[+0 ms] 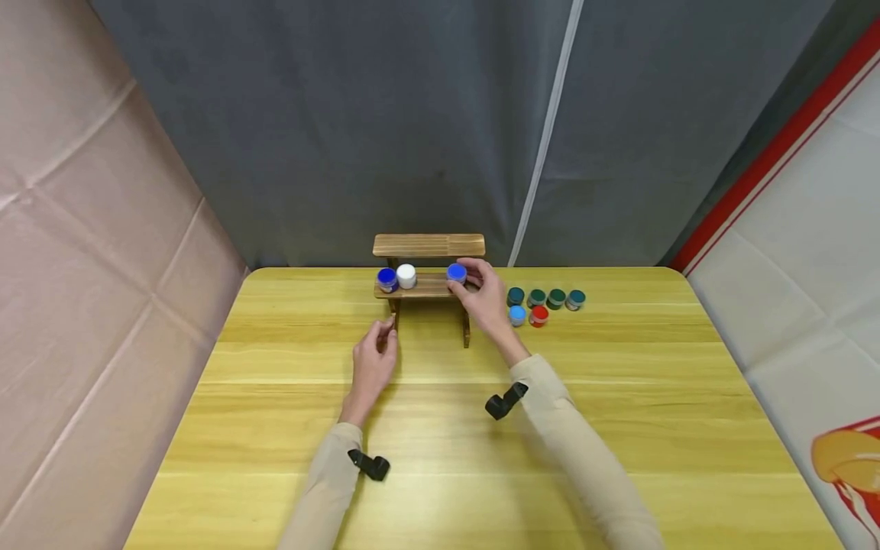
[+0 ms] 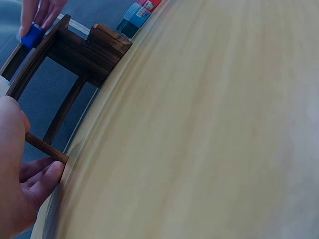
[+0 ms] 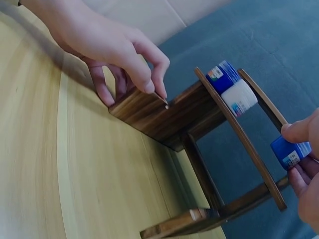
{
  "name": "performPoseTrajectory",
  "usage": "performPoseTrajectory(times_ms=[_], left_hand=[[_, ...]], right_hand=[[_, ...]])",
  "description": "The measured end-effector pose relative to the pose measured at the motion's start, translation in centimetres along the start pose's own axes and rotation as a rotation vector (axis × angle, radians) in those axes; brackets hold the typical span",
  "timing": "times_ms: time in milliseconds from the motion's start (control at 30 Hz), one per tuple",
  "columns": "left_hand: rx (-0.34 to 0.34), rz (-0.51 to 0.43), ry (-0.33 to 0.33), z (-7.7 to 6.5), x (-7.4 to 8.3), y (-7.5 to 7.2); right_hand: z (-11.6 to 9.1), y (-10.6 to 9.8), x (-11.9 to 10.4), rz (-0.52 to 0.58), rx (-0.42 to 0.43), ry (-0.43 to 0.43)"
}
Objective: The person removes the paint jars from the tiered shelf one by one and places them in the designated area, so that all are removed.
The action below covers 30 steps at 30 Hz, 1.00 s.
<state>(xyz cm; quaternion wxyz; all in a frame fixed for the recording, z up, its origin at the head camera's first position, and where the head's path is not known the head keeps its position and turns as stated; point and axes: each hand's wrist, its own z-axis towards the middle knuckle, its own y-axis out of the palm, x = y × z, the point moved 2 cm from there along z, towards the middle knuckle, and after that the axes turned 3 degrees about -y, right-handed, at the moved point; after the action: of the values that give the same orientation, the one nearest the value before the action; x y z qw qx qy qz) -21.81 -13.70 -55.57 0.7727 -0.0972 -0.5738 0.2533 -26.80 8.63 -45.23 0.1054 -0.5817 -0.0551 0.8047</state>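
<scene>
A small two-tier wooden rack (image 1: 429, 287) stands at the table's back edge. On its lower tier, toward the left, a dark blue paint jar (image 1: 387, 280) sits beside a white paint jar (image 1: 406, 276). My right hand (image 1: 486, 299) pinches another blue paint jar (image 3: 291, 152) between thumb and fingers at the right end of that tier. Whether this jar touches the shelf, I cannot tell. With fingertips and thumb, my left hand (image 1: 374, 359) grips the rack's left leg (image 3: 149, 110) low down, near the tabletop.
Right of the rack, several paint jars stand on the table in two rows: teal and green ones (image 1: 556, 299) behind, a light blue jar (image 1: 517, 315) and a red jar (image 1: 539, 316) in front. A grey curtain (image 1: 440, 137) hangs behind the wooden table (image 1: 440, 458).
</scene>
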Motion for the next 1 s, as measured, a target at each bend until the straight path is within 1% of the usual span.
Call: performPoseTrajectory(times_ms=[333,600,833,1000], left_hand=[[-0.004,-0.002,-0.009,0.1,0.0,0.0],[0.002,-0.003,-0.004,0.1,0.1,0.1],[0.000,-0.002,-0.012,0.1,0.2,0.1],[0.003,-0.005,-0.005,0.1,0.2,0.0]], right_hand=[[-0.1,-2.1,0.7,-0.025,0.058,-0.015],[-0.4,-3.8,1.1,-0.058,0.104,0.027],[-0.8,-5.4,1.9,-0.066,0.137,0.036],[-1.0,-6.7,2.7,-0.076,0.176,0.037]])
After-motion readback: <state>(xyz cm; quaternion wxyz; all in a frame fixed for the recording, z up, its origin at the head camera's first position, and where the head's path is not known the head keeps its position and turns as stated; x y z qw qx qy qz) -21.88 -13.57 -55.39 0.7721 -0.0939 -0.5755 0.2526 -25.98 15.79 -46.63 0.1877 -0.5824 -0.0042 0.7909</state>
